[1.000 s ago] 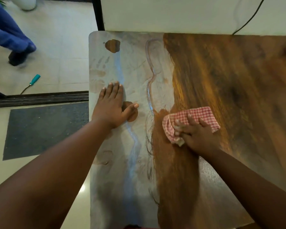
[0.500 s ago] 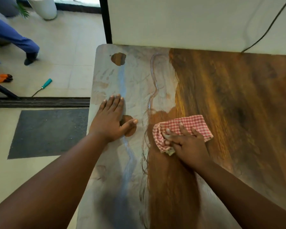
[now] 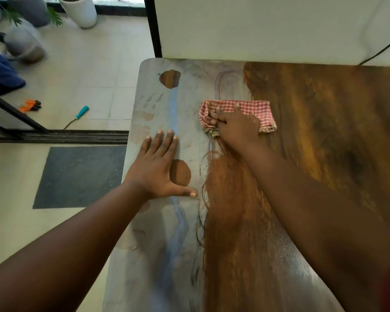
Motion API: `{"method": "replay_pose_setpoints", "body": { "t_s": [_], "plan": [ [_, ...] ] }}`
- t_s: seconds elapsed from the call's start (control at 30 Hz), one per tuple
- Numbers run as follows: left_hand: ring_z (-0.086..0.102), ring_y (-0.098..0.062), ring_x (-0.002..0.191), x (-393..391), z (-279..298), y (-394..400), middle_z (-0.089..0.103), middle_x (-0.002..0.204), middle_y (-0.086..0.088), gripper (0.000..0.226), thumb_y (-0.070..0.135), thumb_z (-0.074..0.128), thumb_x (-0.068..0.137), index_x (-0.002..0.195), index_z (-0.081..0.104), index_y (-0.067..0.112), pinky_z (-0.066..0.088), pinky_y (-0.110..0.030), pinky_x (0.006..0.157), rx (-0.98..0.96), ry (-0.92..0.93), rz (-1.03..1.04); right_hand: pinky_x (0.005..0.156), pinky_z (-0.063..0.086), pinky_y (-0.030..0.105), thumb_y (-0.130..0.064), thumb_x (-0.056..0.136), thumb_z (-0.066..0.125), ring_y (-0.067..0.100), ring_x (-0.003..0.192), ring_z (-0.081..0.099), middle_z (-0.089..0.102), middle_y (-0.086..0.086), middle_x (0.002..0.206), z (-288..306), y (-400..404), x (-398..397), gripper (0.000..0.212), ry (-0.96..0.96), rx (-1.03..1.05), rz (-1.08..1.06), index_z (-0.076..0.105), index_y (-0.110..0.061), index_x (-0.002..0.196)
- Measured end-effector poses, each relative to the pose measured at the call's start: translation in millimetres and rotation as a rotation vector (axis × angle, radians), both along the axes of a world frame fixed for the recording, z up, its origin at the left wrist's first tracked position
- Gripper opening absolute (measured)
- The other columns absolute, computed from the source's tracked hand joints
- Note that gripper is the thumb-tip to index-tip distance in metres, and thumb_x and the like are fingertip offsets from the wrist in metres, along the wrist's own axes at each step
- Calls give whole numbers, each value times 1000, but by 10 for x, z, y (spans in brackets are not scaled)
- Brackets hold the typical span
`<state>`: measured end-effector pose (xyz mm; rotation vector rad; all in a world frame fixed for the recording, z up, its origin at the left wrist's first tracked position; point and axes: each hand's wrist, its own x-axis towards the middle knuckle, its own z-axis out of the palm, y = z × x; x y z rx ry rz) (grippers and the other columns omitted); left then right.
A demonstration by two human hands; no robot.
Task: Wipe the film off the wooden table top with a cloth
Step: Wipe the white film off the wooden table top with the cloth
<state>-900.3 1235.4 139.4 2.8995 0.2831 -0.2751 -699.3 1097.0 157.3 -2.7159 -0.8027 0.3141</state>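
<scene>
I've got the left hand (image 3: 159,167) flat with fingers straight and thumb out, left of the cloth (image 3: 260,109), while the right hand (image 3: 236,127) presses on the cloth, fingertips curled into it.

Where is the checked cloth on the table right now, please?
In the head view the checked cloth lies under the right hand toward the table's far edge, at the boundary between grey film and bare wood.

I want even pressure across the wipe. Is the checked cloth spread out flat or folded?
Folded: the checked cloth shows doubled layers bunched at its left end under the right hand.
</scene>
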Motion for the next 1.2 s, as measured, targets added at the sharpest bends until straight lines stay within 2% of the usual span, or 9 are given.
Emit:
{"method": "replay_pose_setpoints", "body": {
  "t_s": [0.23,0.43,0.53,0.7,0.83,0.93,1.0,1.07,1.2],
  "plan": [
    [-31,-16,141,35,28,-1,-23,158,0,144,106,22,45,151,-15,16,-16,-42,117,1,2,6,111,-4,54,-30,99,39,22,146,7,32,-13,152,-30,288,137,41,88,9,81,45,-42,137],
    [-33,-16,140,26,4,6,-26,157,1,143,106,21,46,150,-18,17,-18,-41,116,-16,-3,-1,113,-1,51,-39,100,38,20,145,11,34,-16,147,-109,-570,-189,38,40,9,352,41,-42,138],
    [-36,-15,139,21,-25,5,-29,156,1,141,106,22,48,149,-21,18,-20,-41,115,-15,-15,0,114,2,48,-43,99,38,19,145,13,33,-15,148,-59,-783,124,35,63,-57,277,41,-46,134],
    [-32,-16,141,41,-59,26,-26,157,1,139,105,24,50,150,-20,19,-18,-42,116,-11,-28,-6,110,24,50,-43,98,42,25,142,23,39,-2,149,-26,-8,836,37,-20,-69,67,50,-39,134],
    [-33,-15,140,56,-73,42,-27,157,2,139,105,24,50,150,-20,20,-15,-43,116,-9,-22,2,114,6,55,-42,99,39,26,144,14,32,-5,153,-112,512,836,38,27,-6,69,47,-41,136],
    [-32,-16,141,38,-66,42,-27,157,1,139,105,22,50,150,-19,18,-11,-45,118,-8,-17,-4,113,0,50,-43,99,35,23,145,11,28,-1,155,-230,249,463,41,3,-38,235,38,-44,140],
    [-31,-17,142,29,-64,45,-27,157,1,139,105,21,49,150,-20,18,-10,-46,118,-10,-22,-3,112,-3,47,-46,99,34,16,145,8,27,-17,150,-277,-129,293,38,7,2,376,34,-50,137],
    [-32,-16,141,39,-61,48,-27,157,2,139,105,21,49,150,-21,19,-14,-44,117,-12,-29,-7,112,-3,44,-48,98,37,11,143,9,27,-30,141,-212,-390,358,31,63,26,422,34,-55,129],
    [-34,-15,140,38,-75,45,-31,155,4,138,105,24,50,150,-21,20,-21,-39,114,-17,-28,0,114,7,48,-45,98,41,15,144,12,35,-14,149,-175,-128,819,32,46,-20,280,45,-50,130]
  ]
}}
